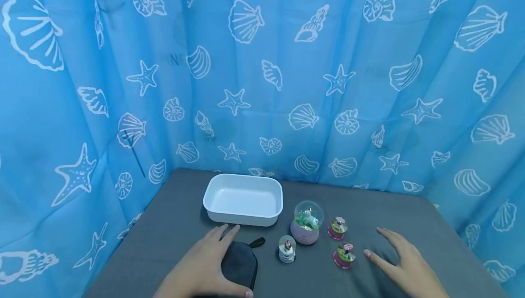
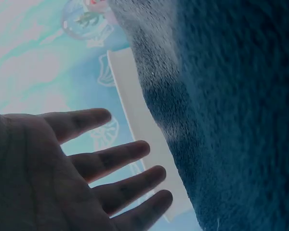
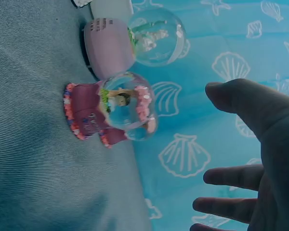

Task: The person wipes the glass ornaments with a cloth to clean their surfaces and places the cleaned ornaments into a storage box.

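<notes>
My left hand (image 1: 201, 266) hovers over a dark zip pouch (image 1: 239, 264) with a wrist loop, covering part of it. Its fingers are spread and hold nothing; the left wrist view shows them extended too. My right hand (image 1: 406, 264) is held with thumb and fingers apart, just right of two small snow globes on pink bases. The nearer pink-based globe (image 1: 344, 255) is closest to the thumb, and the other pink-based globe (image 1: 337, 228) stands behind it. A large snow globe (image 1: 306, 223) on a lilac base and a small white-based globe (image 1: 287, 249) stand between the hands.
A white rectangular dish (image 1: 244, 197) stands near the table's back edge, behind the pouch. The grey tabletop (image 1: 377, 207) ends at a blue curtain (image 1: 262, 61) printed with white shells and starfish, which encloses the back and sides.
</notes>
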Demonstrator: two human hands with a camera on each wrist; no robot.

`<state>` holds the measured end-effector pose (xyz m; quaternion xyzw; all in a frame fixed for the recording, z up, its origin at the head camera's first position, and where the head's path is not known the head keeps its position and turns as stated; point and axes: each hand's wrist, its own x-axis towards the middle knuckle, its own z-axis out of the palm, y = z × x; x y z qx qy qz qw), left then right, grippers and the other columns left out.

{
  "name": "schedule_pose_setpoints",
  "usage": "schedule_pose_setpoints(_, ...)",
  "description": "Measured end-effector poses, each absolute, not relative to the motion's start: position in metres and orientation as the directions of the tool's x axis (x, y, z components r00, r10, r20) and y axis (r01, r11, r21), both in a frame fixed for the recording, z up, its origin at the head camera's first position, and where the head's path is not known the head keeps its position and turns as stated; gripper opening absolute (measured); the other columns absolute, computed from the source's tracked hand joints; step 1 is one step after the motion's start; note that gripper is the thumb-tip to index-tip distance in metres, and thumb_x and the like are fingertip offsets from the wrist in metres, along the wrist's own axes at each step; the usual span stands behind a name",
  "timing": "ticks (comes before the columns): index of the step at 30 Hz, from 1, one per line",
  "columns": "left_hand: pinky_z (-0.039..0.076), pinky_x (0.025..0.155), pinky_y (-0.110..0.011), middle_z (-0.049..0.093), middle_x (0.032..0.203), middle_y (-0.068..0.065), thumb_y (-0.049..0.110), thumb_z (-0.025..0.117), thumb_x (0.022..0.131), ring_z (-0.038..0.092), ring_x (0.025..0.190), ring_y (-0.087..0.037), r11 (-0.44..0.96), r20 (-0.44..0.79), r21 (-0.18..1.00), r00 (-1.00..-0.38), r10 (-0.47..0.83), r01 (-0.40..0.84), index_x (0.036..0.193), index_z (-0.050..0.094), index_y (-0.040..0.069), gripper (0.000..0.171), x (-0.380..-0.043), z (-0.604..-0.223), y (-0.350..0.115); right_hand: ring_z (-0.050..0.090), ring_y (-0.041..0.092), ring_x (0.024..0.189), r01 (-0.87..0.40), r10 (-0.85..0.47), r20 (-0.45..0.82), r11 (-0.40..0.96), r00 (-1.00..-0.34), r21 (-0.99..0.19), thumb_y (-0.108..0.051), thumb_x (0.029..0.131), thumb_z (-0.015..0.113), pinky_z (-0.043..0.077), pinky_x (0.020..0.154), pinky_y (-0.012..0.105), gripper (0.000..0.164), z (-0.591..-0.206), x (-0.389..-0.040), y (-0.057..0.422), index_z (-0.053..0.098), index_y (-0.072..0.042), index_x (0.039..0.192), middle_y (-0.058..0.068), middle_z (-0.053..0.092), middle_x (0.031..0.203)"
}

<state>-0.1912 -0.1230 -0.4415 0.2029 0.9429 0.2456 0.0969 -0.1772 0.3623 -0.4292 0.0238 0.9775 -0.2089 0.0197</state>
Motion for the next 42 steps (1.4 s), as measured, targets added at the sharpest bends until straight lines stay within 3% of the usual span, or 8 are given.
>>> schedule_pose_setpoints(6, 0.038, 0.110, -0.080, 0.035, 0.169, -0.022, 0.093, 0.077, 0.060, 0.037, 0.152, -0.052, 0.807, -0.104, 0.512, -0.912, 0.398, 0.294, 0.166, 0.037, 0.020, 0.136, -0.190, -0.448, -0.127, 0.038, 0.065, 0.138, 0.097, 0.050, -0.111, 0.879, -0.993, -0.466, -0.072, 0.096, 0.062, 0.040, 0.109, 0.077, 0.102, -0.437, -0.181, 0.361, 0.037, 0.004, 0.160, 0.041, 0.038, 0.156)
schedule_pose_setpoints(10, 0.043, 0.108, -0.078, 0.041, 0.163, -0.023, 0.096, 0.077, 0.055, 0.044, 0.147, -0.049, 0.829, -0.129, 0.500, -0.925, 0.358, 0.251, 0.164, 0.041, 0.017, 0.139, -0.190, -0.449, -0.129, 0.039, 0.065, 0.139, 0.088, 0.047, -0.098, 0.871, -0.994, -0.483, -0.070, 0.095, 0.066, 0.040, 0.109, 0.077, 0.101, -0.439, -0.181, 0.360, 0.039, 0.002, 0.160, 0.041, 0.039, 0.156)
schedule_pose_setpoints(20, 0.047, 0.105, -0.074, 0.040, 0.160, -0.026, 0.085, 0.087, 0.055, 0.047, 0.140, -0.046, 0.837, -0.227, 0.516, -0.914, 0.337, 0.180, 0.159, 0.047, 0.012, 0.133, -0.191, -0.453, -0.130, 0.054, 0.055, 0.133, 0.015, -0.001, -0.033, 0.876, -0.999, -0.483, -0.060, 0.088, 0.081, 0.050, 0.101, 0.069, 0.084, -0.450, -0.182, 0.358, 0.059, -0.001, 0.145, 0.031, 0.058, 0.144)
schedule_pose_setpoints(26, 0.043, 0.110, -0.074, 0.035, 0.164, -0.030, 0.085, 0.089, 0.052, 0.040, 0.147, -0.052, 0.857, -0.223, 0.466, -0.908, 0.356, 0.222, 0.159, 0.046, 0.012, 0.136, -0.193, -0.454, -0.133, 0.062, 0.047, 0.127, -0.004, -0.015, -0.018, 0.867, -1.000, -0.498, -0.054, 0.086, 0.085, 0.052, 0.101, 0.064, 0.070, -0.456, -0.184, 0.352, 0.068, -0.002, 0.129, 0.020, 0.069, 0.131)
schedule_pose_setpoints(34, 0.041, 0.112, -0.074, 0.041, 0.160, -0.028, 0.090, 0.085, 0.051, 0.041, 0.145, -0.054, 0.880, -0.221, 0.392, -0.901, 0.373, 0.268, 0.160, 0.045, 0.013, 0.140, -0.194, -0.453, -0.128, 0.060, 0.049, 0.129, -0.005, -0.028, -0.038, 0.865, -0.999, -0.501, -0.056, 0.084, 0.086, 0.051, 0.102, 0.067, 0.075, -0.457, -0.187, 0.343, 0.066, -0.001, 0.133, 0.021, 0.068, 0.134)
schedule_pose_setpoints(42, 0.040, 0.112, -0.076, 0.042, 0.160, -0.030, 0.089, 0.086, 0.050, 0.041, 0.146, -0.057, 0.909, -0.247, 0.331, -0.907, 0.341, 0.251, 0.160, 0.046, 0.013, 0.139, -0.195, -0.452, -0.117, 0.064, 0.044, 0.124, -0.045, -0.058, -0.010, 0.858, -0.998, -0.511, -0.047, 0.081, 0.091, 0.051, 0.102, 0.067, 0.067, -0.460, -0.189, 0.342, 0.069, -0.001, 0.124, 0.016, 0.071, 0.125)
